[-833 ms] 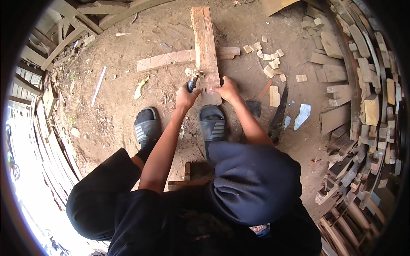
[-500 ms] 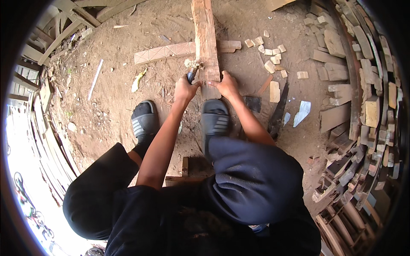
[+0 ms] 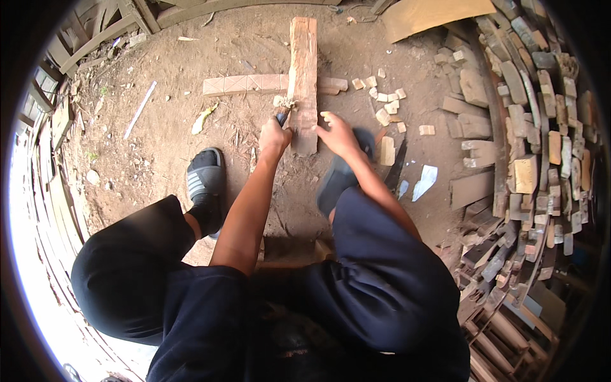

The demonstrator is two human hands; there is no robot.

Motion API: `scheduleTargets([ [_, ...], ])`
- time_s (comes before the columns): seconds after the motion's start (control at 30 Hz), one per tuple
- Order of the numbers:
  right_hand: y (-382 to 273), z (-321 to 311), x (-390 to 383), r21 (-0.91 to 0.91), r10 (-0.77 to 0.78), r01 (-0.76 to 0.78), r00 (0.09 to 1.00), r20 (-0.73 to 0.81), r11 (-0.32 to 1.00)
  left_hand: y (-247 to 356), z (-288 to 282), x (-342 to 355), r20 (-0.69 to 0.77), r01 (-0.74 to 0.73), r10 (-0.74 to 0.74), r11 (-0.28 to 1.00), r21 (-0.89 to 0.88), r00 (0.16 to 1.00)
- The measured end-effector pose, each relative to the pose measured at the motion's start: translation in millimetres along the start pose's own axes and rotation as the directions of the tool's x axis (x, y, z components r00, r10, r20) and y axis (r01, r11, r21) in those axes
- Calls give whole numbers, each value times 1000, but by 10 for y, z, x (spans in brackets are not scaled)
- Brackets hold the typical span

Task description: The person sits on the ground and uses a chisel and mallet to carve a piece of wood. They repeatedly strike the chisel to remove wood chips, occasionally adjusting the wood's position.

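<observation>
L hand (image 3: 273,136) is closed firmly round a dark-handled tool (image 3: 281,118), while R hand (image 3: 338,136) is about half open, fingers loosely spread, w/ nothing enclosed; its thumb is at the R edge of a long, rough, reddish-brown wooden plank (image 3: 304,76), but can't tell if it's touching.

Nearest on the brown dirt ground (image 3: 293,191): two dark open-toed sandals on the person's feet, the L sandal (image 3: 205,179) out to the L, the R sandal (image 3: 336,184) angled under the R forearm, just beside the plank's near end. Over to the R, a jagged white scrap (image 3: 425,182) lies flat, w/ an oblong pale wood block (image 3: 387,151) a bit beyond.

The plank lies lengthwise away from the person, btwn the hands. The tool's head end is by its L edge, w/ a pale crumbly clump (image 3: 284,101) there, prob. shavings. Step in hand looks like handling the plank w/ the tool kept in hand; next move, I'd judge, calls for R fingers properly on that R edge and the tool kept steady.

Farther out, the plank crosses a curved, line-marked wooden strip (image 3: 245,84); small pale cut blocks (image 3: 382,117) scatter R of it. Off at the ground's far R corner, a flat tan panel (image 3: 439,16).
</observation>
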State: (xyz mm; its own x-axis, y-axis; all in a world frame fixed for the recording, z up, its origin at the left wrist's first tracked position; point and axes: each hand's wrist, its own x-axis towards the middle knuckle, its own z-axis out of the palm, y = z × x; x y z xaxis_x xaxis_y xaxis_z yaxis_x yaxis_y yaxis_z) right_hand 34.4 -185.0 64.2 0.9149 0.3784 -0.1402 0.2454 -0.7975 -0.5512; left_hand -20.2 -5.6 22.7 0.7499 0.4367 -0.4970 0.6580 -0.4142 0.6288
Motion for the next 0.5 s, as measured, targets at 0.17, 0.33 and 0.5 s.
scheduleTargets([
  [0.17,286,-858,-422,161,8,43,953,-302,986,-165,-25,-37,-31,5,-6,1000,-17,999],
  [0.33,911,-169,-1141,138,299,-284,948,-108,949,-104,41,1,-57,-3,3,1000,3,998],
  [0.5,754,-309,-980,146,500,-490,865,-39,859,-121,-65,-45,8,-17,17,1000,26,1000],
])
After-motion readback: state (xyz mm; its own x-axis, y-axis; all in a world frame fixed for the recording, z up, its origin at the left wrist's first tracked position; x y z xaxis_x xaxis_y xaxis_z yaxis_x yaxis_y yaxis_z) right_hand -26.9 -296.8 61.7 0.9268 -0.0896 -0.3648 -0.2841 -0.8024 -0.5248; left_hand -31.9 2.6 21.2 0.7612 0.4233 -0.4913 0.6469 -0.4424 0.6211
